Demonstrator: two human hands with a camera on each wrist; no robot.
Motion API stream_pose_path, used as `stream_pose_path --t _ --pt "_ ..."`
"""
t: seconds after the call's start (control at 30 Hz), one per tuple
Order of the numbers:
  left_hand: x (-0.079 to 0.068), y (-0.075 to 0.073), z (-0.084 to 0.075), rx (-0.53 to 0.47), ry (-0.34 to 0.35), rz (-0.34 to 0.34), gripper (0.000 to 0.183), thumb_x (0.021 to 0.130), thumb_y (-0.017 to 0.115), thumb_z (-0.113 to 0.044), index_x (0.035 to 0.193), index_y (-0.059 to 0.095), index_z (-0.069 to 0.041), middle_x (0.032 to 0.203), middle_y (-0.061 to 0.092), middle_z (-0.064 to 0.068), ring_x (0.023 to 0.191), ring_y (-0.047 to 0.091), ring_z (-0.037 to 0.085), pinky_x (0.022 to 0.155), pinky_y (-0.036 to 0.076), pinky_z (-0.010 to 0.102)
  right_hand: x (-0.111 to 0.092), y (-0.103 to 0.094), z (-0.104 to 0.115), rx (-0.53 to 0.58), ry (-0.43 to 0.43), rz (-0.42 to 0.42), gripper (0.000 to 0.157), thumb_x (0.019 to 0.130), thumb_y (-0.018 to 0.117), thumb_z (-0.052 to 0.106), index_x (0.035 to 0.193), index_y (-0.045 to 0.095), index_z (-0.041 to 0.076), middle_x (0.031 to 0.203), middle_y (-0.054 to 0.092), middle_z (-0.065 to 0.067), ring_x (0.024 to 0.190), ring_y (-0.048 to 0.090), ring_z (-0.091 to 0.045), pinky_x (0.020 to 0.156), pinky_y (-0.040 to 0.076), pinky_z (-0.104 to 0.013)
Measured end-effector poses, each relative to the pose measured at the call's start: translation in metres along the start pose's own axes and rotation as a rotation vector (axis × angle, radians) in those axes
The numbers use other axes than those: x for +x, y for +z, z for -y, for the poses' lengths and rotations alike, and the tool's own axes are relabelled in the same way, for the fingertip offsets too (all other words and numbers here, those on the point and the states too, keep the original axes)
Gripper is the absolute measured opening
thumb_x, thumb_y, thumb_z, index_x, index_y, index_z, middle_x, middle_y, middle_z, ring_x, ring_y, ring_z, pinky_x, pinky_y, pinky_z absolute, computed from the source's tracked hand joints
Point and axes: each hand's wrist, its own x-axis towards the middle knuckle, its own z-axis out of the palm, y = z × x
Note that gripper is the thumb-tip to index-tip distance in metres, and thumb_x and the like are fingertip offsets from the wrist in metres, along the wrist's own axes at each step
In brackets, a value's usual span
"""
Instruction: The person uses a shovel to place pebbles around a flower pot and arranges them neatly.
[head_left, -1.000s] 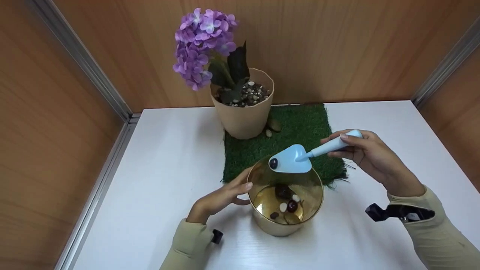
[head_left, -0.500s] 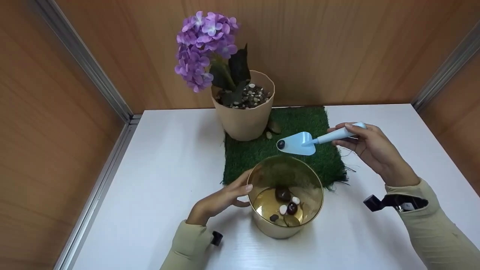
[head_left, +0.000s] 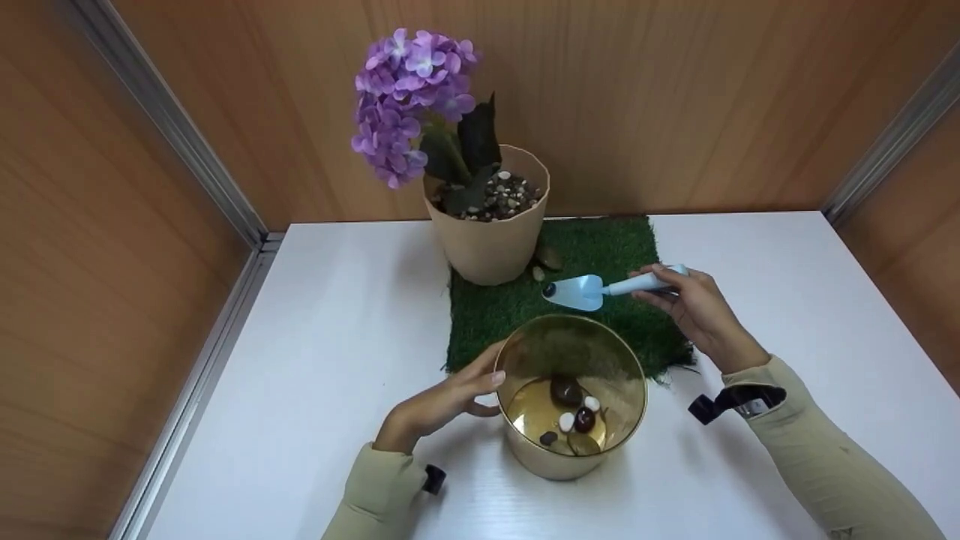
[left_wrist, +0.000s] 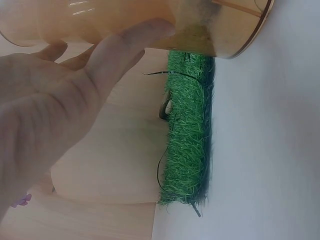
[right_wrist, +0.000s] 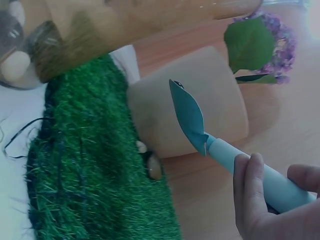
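In the head view, my right hand (head_left: 694, 307) grips the handle of a light-blue toy trowel (head_left: 581, 294). A dark round stone (head_left: 550, 289) sits at the trowel's tip. The blade hangs over green turf, just beyond the amber see-through container (head_left: 564, 463). My left hand (head_left: 450, 397) holds that container's left side, thumb on the near wall and the other fingers partly hidden behind it. Several stones lie inside, including a large dark stone (head_left: 566, 390) and a white stone (head_left: 567, 421). The right wrist view shows the trowel blade (right_wrist: 189, 112) before the plant pot.
A beige plant pot (head_left: 487, 251) with purple flowers (head_left: 409, 97) stands on the artificial turf mat (head_left: 510, 322) at the back. Two stones, one a brown stone (head_left: 550, 258), lie beside the pot. Wood-grained panels (head_left: 675, 112) enclose the white table (head_left: 345, 315).
The trowel, with the dark stone on it, has moved back from above the container's rim, then left toward the pot, and its blade has tilted. My left hand stays on the container.
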Motion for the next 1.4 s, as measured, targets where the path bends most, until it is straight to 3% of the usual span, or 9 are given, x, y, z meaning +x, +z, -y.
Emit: stream_pose_path --t 0.17,0.43,0.67,0.8,0.97,1.23,1.4 --pt "0.001 0.0 0.0 -0.003 0.011 0.004 0.054 0.098 0.036 -0.039 0.147 0.012 -0.04 0.153 0.008 -0.005 0.137 0.02 0.027 0.091 0.045 0.043 0.012 0.002 -0.015 0.008 0.023 -0.052 0.039 0.096 0.052 0.02 0.122 0.051 -0.008 0.123 0.054 -0.023 0.115 0.052 -0.03 0.098 0.038 -0.04" --pt "0.001 0.0 0.001 -0.002 0.003 0.0 0.06 0.095 0.04 -0.048 0.147 0.011 -0.04 0.153 0.008 -0.005 0.137 0.02 0.027 0.09 0.045 0.043 0.03 0.014 -0.037 0.009 0.06 -0.137 0.043 0.096 0.052 0.021 0.124 0.044 -0.011 0.129 0.044 -0.025 0.118 0.049 -0.028 0.096 0.041 -0.035" --pt "0.001 0.0 0.0 -0.028 0.012 0.006 0.057 0.098 0.038 -0.04 0.148 0.01 -0.038 0.153 0.006 -0.005 0.137 0.018 0.027 0.092 0.044 0.046 0.042 0.024 -0.049 0.044 0.066 -0.196 0.041 0.094 0.055 0.023 0.12 0.048 -0.009 0.132 0.036 -0.027 0.116 0.048 -0.03 0.094 0.043 -0.033" --pt "0.001 0.001 -0.001 -0.031 0.01 0.005 0.059 0.097 0.039 -0.041 0.148 0.009 -0.038 0.153 0.006 -0.004 0.137 0.018 0.027 0.091 0.045 0.043 0.046 0.026 -0.054 0.09 0.083 -0.206 0.047 0.095 0.054 0.021 0.126 0.041 -0.013 0.128 0.038 -0.022 0.116 0.048 -0.031 0.093 0.044 -0.032" --pt "0.001 0.001 -0.002 -0.043 -0.005 0.0 0.063 0.095 0.042 -0.048 0.148 0.009 -0.038 0.153 0.005 -0.004 0.138 0.016 0.025 0.091 0.045 0.041 0.046 0.025 -0.058 0.118 0.112 -0.209 0.053 0.095 0.053 0.021 0.131 0.035 -0.014 0.126 0.039 -0.02 0.115 0.049 -0.031 0.094 0.043 -0.031" --pt "0.0 0.001 -0.002 -0.048 -0.01 0.001 0.062 0.096 0.041 -0.046 0.148 0.009 -0.038 0.153 0.004 -0.004 0.138 0.016 0.026 0.091 0.044 0.042 0.037 0.019 -0.053 0.094 0.126 -0.203 0.044 0.094 0.055 0.024 0.122 0.045 -0.009 0.135 0.032 -0.025 0.116 0.049 -0.032 0.094 0.043 -0.032" --pt "0.0 0.001 -0.002 -0.032 0.014 0.011 0.057 0.098 0.037 -0.04 0.147 0.009 -0.039 0.153 0.006 -0.004 0.137 0.017 0.027 0.091 0.044 0.042 0.021 0.013 -0.036 0.087 0.095 -0.152 0.041 0.094 0.054 0.025 0.12 0.051 -0.007 0.133 0.038 -0.023 0.118 0.048 -0.028 0.098 0.04 -0.035"
